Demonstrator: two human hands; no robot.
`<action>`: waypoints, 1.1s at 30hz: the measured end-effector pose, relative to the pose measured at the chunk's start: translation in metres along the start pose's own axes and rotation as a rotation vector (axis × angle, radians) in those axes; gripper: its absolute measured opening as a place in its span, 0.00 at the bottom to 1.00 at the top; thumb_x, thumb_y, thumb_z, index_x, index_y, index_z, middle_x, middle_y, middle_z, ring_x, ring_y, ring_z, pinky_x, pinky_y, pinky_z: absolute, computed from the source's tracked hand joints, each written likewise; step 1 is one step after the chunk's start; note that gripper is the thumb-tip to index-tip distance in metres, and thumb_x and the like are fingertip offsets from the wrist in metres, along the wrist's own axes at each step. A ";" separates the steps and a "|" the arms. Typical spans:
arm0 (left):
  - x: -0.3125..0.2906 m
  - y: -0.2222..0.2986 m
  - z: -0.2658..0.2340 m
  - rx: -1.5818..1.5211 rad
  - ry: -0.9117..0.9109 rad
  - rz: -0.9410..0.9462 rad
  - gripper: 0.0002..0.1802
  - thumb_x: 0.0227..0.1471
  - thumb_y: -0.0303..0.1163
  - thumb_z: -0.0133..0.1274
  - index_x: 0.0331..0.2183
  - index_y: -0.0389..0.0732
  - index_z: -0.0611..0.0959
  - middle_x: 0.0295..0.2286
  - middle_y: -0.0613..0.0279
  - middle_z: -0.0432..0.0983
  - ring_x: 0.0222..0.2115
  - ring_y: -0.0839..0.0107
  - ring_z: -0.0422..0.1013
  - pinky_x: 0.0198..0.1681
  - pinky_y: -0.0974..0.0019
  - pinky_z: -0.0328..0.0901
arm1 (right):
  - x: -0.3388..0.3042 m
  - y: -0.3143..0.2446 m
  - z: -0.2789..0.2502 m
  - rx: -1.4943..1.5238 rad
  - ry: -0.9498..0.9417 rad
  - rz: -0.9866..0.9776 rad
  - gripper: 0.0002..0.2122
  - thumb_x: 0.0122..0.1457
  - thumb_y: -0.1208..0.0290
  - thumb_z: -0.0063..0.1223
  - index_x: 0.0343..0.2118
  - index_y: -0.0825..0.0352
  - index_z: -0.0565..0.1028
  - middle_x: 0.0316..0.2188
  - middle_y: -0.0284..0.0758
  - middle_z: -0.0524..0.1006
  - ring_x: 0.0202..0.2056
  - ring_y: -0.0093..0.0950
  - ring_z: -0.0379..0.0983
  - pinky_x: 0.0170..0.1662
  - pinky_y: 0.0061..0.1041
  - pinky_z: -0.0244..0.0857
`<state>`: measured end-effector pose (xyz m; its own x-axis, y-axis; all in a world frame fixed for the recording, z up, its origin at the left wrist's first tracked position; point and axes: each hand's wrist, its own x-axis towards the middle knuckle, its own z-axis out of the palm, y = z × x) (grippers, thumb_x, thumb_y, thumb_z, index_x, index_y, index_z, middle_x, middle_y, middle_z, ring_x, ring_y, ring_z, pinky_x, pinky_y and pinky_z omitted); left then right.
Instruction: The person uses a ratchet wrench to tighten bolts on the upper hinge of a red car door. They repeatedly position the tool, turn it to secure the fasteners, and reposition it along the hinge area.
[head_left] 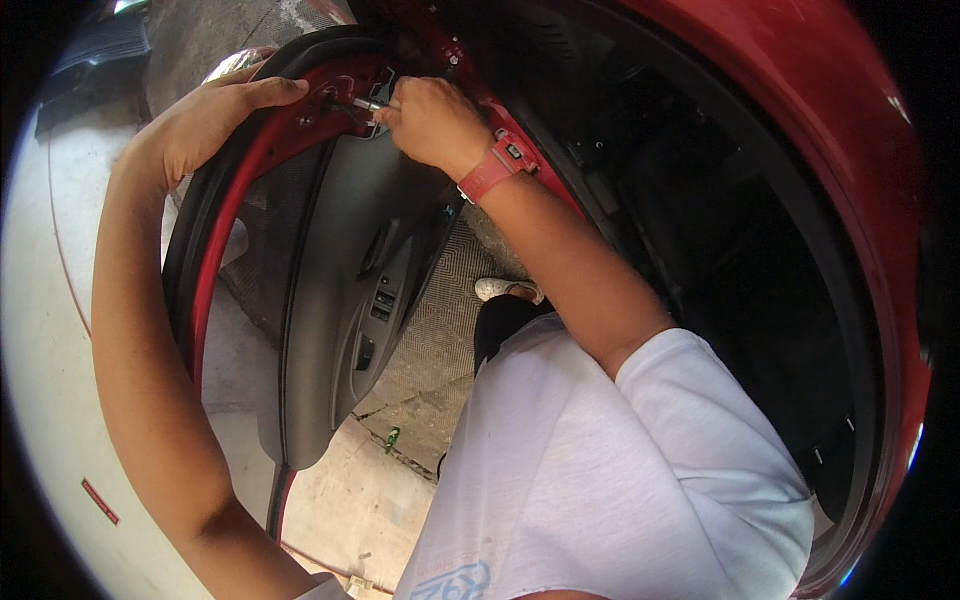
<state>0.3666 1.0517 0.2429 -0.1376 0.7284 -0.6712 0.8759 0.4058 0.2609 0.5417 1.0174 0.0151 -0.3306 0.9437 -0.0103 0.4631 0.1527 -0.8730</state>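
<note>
A red car door [207, 290] stands open in front of me, its grey trim panel [330, 250] facing right. My left hand [205, 118] reaches round the outer side of the door's black-edged window frame [190, 215], thumb stretched over its inner side; the other fingers are mostly hidden behind it. At the front corner of that frame, my right hand [435, 118] is closed around a hand tool with a short silver shaft [368, 103]. The shaft points left at bare red metal with holes. The tool's handle is hidden in my fingers, and its exact kind cannot be made out.
Window switches [382, 300] sit on the door's armrest. To the right are the red car body [890, 250] and its dark interior [720, 220]. A white car [60, 400] stands close on the left. Below lies textured paving [445, 290] with a small green scrap [392, 439].
</note>
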 end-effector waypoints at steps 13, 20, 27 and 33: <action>-0.003 0.009 -0.003 0.032 -0.030 -0.026 0.39 0.58 0.57 0.60 0.61 0.40 0.80 0.46 0.48 0.84 0.41 0.65 0.82 0.47 0.69 0.74 | 0.004 0.001 0.004 0.071 -0.016 0.108 0.19 0.63 0.56 0.63 0.33 0.73 0.82 0.29 0.52 0.83 0.38 0.50 0.83 0.45 0.47 0.74; 0.002 -0.004 0.003 -0.007 0.062 0.033 0.35 0.58 0.55 0.60 0.58 0.40 0.82 0.35 0.54 0.86 0.26 0.74 0.80 0.29 0.72 0.75 | -0.001 -0.014 -0.005 0.171 -0.012 0.187 0.16 0.57 0.63 0.69 0.34 0.76 0.83 0.36 0.57 0.83 0.44 0.53 0.82 0.50 0.47 0.74; 0.000 -0.002 0.002 0.007 0.046 0.052 0.36 0.58 0.57 0.59 0.58 0.40 0.81 0.35 0.53 0.86 0.26 0.74 0.81 0.29 0.72 0.75 | -0.005 -0.017 -0.007 0.191 -0.016 0.232 0.16 0.57 0.63 0.70 0.35 0.75 0.83 0.37 0.56 0.83 0.44 0.53 0.82 0.51 0.46 0.75; 0.000 0.000 0.001 0.010 0.039 0.030 0.36 0.57 0.56 0.61 0.59 0.41 0.81 0.37 0.53 0.86 0.27 0.74 0.81 0.30 0.73 0.76 | -0.005 -0.007 0.001 0.132 0.040 0.168 0.17 0.58 0.59 0.70 0.33 0.72 0.81 0.29 0.48 0.84 0.35 0.45 0.83 0.42 0.41 0.75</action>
<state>0.3672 1.0510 0.2419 -0.1288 0.7611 -0.6357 0.8843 0.3782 0.2737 0.5393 1.0111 0.0202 -0.2240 0.9639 -0.1438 0.3967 -0.0446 -0.9169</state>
